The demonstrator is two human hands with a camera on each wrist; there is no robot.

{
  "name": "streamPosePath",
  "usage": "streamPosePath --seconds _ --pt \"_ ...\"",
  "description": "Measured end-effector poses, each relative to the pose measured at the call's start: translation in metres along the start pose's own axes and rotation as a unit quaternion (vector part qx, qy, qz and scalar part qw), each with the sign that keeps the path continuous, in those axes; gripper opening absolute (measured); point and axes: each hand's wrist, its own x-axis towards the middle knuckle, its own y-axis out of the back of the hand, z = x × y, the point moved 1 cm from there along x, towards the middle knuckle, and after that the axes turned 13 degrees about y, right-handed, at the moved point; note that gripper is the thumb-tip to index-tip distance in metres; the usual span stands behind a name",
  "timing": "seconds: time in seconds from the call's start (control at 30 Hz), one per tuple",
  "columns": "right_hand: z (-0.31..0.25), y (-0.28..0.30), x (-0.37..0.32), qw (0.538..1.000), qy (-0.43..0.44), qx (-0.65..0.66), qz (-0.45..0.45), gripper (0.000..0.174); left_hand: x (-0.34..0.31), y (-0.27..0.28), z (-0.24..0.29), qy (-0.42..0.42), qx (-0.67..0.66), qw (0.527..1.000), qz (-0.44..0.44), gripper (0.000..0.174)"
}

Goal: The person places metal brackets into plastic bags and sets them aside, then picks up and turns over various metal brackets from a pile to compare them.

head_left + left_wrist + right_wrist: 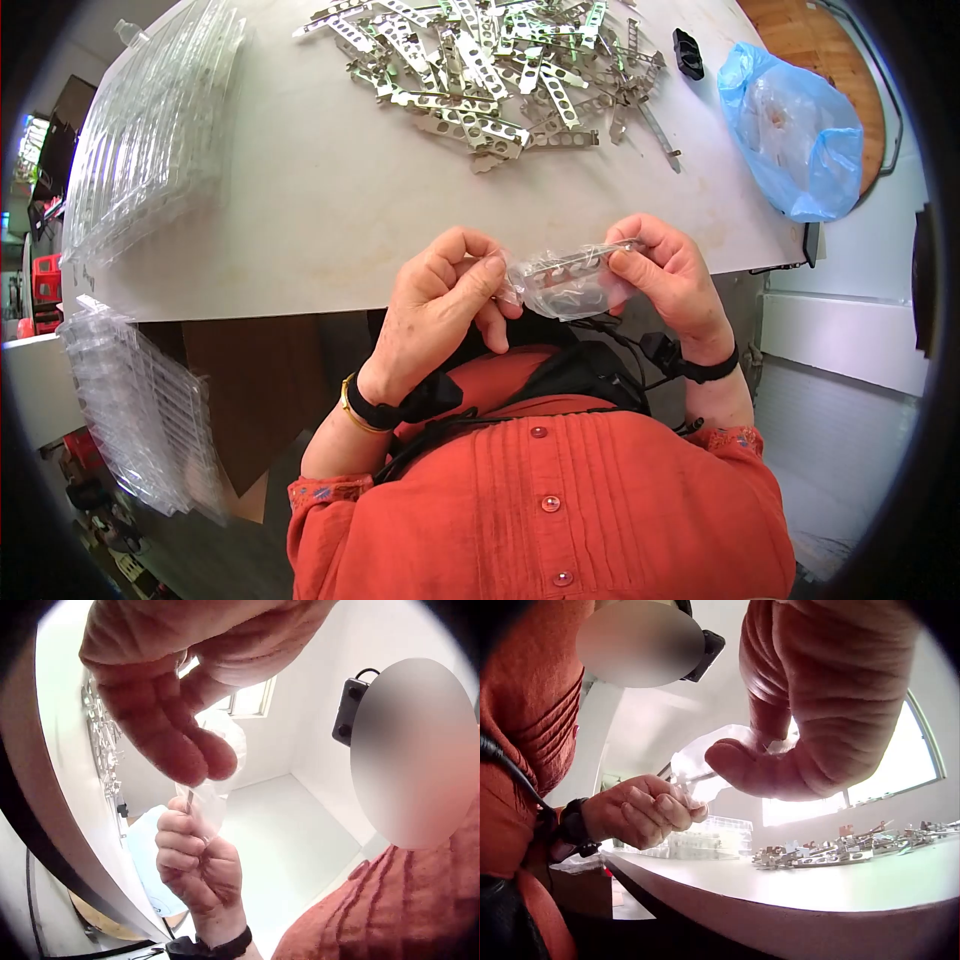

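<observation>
In front of the red shirt, at the table's near edge, my left hand (440, 290) pinches one end of a clear plastic bag (567, 302) between thumb and fingers. A flat metal bracket (572, 266) with holes lies inside or along that bag. My right hand (675, 280) grips the bracket's other end together with the film, thumb on top. Seen from the left wrist, the right hand (199, 862) has its fingers curled round the piece. In the right wrist view the thin film (705, 754) stretches between both hands.
A heap of similar metal brackets (480, 80) covers the table's far middle. Stacked clear plastic trays (150, 130) stand at left, with more trays (145, 410) below the table edge. A black object (688, 54) and a blue plastic bag (795, 140) lie at right.
</observation>
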Motion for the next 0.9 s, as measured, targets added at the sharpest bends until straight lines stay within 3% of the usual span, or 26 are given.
streamPosePath --seconds 0.1,0.27,0.4,0.7,0.8,0.9 --pt "0.000 0.000 0.000 1.000 -0.007 -0.017 -0.006 0.013 0.000 -0.001 -0.003 0.009 -0.047 0.999 0.009 0.015" --pt "0.007 0.002 0.002 1.000 -0.005 -0.005 0.019 0.015 -0.002 -0.004 -0.007 -0.114 -0.014 0.988 0.104 0.011" --pt "0.009 0.002 0.004 0.998 0.005 0.024 0.050 0.016 0.003 -0.005 -0.012 -0.121 -0.004 0.988 0.100 0.011" --pt "0.011 -0.002 0.002 0.998 0.022 -0.010 0.063 0.014 0.001 -0.012 -0.005 -0.022 0.002 0.998 0.054 0.026" --pt "0.008 0.000 0.000 0.994 0.038 -0.078 0.064 0.014 0.000 -0.005 -0.002 -0.031 -0.013 0.995 0.095 0.025" --pt "0.006 -0.003 -0.002 0.993 0.040 -0.086 0.068 0.014 -0.001 0.004 0.001 -0.091 -0.023 0.983 0.156 0.015"
